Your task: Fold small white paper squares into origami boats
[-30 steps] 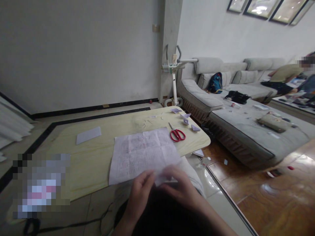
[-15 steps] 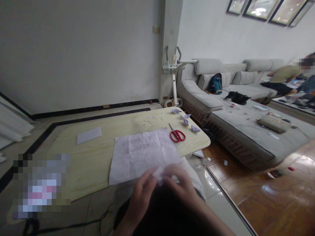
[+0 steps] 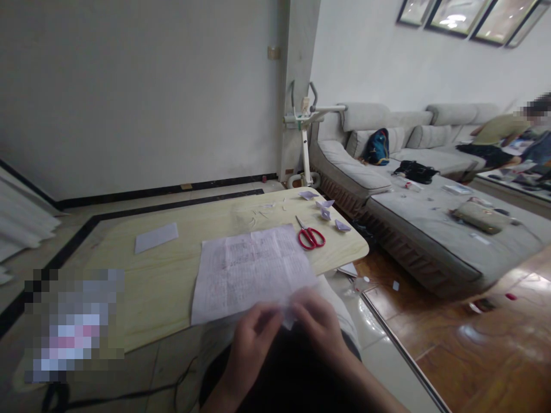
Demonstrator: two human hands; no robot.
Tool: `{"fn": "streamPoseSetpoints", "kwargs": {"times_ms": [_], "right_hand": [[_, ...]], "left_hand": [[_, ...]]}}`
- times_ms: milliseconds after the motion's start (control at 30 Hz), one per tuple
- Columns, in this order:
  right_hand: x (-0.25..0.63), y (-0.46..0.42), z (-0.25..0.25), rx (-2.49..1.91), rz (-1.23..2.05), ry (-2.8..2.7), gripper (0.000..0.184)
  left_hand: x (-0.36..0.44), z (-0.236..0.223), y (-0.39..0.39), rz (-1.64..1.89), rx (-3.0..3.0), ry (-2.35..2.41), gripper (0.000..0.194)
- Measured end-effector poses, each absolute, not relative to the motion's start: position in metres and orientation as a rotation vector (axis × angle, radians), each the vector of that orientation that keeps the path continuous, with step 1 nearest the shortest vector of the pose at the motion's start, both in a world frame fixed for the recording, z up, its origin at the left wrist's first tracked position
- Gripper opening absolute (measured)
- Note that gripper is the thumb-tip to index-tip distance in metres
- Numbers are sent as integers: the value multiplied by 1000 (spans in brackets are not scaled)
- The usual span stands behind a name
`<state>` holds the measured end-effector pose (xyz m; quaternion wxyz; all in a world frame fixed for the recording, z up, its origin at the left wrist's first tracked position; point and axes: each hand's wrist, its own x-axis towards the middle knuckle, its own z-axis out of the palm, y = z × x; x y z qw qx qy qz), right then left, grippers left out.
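Observation:
Between my two hands, close to my lap, is a small folded piece of paper (image 3: 288,319), blurred and mostly covered by fingers. My left hand (image 3: 258,328) pinches it from the left with bent fingers. From the right, my right hand (image 3: 316,318) grips it between thumb and fingers. Just beyond them a large creased printed sheet (image 3: 249,269) lies flat on the pale wooden table (image 3: 163,287). Red-handled scissors (image 3: 310,236) rest to the right of that sheet, blades partly apart. Several small folded paper pieces (image 3: 342,226) sit near the table's right end.
A folded white paper (image 3: 156,238) and thin paper strips (image 3: 258,215) lie on the table. At its left edge is a pixelated object (image 3: 75,330). To the right stands a grey sofa (image 3: 430,229) with bags; a person (image 3: 495,135) sits at its far end.
My hands have shifted slightly, and the folded paper sits a little lower and farther right between them. My left hand's fingertips now cover more of it. Objects on the table remain in place.

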<state>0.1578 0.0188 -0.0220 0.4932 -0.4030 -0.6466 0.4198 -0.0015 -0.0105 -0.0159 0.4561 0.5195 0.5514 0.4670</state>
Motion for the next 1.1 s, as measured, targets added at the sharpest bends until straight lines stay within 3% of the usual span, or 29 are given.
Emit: {"fn": "streamPoseSetpoints", "kwargs": {"times_ms": [400, 533, 667, 833, 967, 1100], "right_hand": [[158, 17, -25, -989, 1031, -1460, 20], [160, 17, -33, -1013, 1089, -1405, 4], [160, 15, -35, -1068, 1139, -1353, 16], [159, 16, -31, -1137, 1126, -1334, 10], [158, 17, -30, -1118, 1108, -1336, 10], [158, 17, -28, -1110, 1072, -1365, 9]], "left_hand": [[-5, -15, -11, 1264, 1501, 1456, 11], [-7, -11, -10, 1347, 1534, 1480, 10], [-8, -9, -11, 1412, 1594, 1470, 9], [-6, -13, -10, 1364, 1451, 1482, 7], [-6, -19, -7, 1222, 1291, 1489, 24], [-7, -14, -6, 1096, 1342, 1477, 24]]}}
